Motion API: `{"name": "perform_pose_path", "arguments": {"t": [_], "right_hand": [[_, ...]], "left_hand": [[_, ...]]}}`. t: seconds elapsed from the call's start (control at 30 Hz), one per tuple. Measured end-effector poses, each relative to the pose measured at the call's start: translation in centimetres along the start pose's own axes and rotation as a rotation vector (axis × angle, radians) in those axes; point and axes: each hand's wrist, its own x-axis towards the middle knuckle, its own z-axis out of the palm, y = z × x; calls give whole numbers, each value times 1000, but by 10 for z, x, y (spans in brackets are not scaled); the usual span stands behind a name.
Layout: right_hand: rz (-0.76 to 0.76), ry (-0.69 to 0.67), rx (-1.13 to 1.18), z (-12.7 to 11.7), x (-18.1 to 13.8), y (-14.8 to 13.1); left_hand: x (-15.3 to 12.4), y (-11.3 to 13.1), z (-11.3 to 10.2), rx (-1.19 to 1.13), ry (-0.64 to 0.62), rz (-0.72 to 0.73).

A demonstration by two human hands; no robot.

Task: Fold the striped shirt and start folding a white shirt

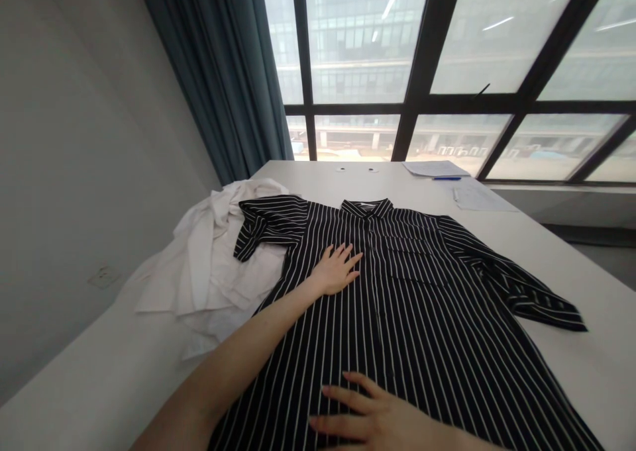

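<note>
A black shirt with thin white stripes [422, 305] lies spread front-up on a white table [586, 371], collar toward the window and both short sleeves out to the sides. My left hand [338, 269] rests flat on the shirt's chest left of the button line, fingers stretched out. My right hand [372, 418] lies flat on the lower part of the shirt near the bottom of the view, fingers spread and pointing left. Neither hand holds anything.
A heap of white clothing [209, 265] sits on the table's left side, partly under the shirt's left sleeve. Papers [437, 168] and a blue pen [446, 178] lie at the far edge by the large window. A dark curtain [223, 73] hangs at the left.
</note>
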Motion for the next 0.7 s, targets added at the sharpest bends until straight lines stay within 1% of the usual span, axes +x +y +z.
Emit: {"name": "perform_pose_path", "arguments": {"t": [0.07, 0.13, 0.17, 0.2, 0.23, 0.27, 0.33, 0.37, 0.43, 0.47, 0.53, 0.6, 0.7], "right_hand": [[-21, -33, 70, -9, 3, -5], [-49, -69, 175, -26, 4, -8], [-32, -59, 217, -37, 3, -8], [18, -15, 239, -50, 2, -4], [109, 57, 233, -64, -1, 2], [235, 159, 184, -78, -4, 13], [461, 397, 25, -99, -14, 47], [544, 497, -82, -104, -20, 68], [681, 644, -302, -105, -34, 111], [762, 676, -398, -101, -40, 131], [910, 648, -514, -88, -50, 160], [969, 578, -566, -74, -56, 174], [958, 528, -610, -61, -59, 178]], "left_hand": [[-1, 0, 1, 6, 15, 1], [-2, 0, 1, 10, 29, 3], [-2, 0, 2, 9, 31, 4], [-3, 0, 2, 7, 29, 4], [-3, 0, 1, 3, 24, 3], [-3, 0, 0, -5, 15, 2], [-1, -1, -5, -28, -15, -3], [0, -2, -9, -47, -40, -5], [4, -1, -16, -99, -85, -23], [7, 0, -20, -125, -85, -43], [12, 7, -23, -155, -34, -103], [15, 17, -19, -147, 52, -174], [17, 31, -5, -100, 179, -242]]}}
